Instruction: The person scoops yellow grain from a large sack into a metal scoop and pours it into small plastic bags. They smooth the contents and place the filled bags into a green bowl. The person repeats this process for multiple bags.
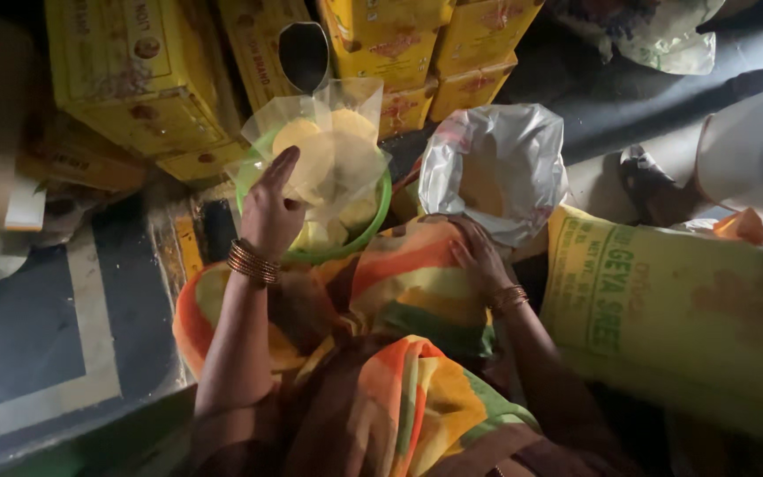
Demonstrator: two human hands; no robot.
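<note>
Down on the floor, between my knees and a stack of yellow cartons (143, 79), I see a green bowl (380, 223) filled with pale round discs. My left hand (271, 212) is raised at the bowl's near-left rim, fingers loosely spread and pressed against a clear plastic bag (328, 141) that stands up out of the bowl with more of the yellow discs (306, 146) inside. Its grip is open, resting on the bag's side rather than closed around it. My right hand (477, 256) lies flat on my lap, on the orange, yellow and green cloth (408, 283), its fingertips just at the lower edge of a crumpled white plastic bag (496, 168) that sits right of the bowl; its grip is open too and holds nothing that I can make out. Both wrists carry copper-coloured bangles (252, 261). A large yellow-green sack (664, 309) lies at my right, touching my right forearm. Someone else's sandalled foot (651, 181) shows beyond the sack.
</note>
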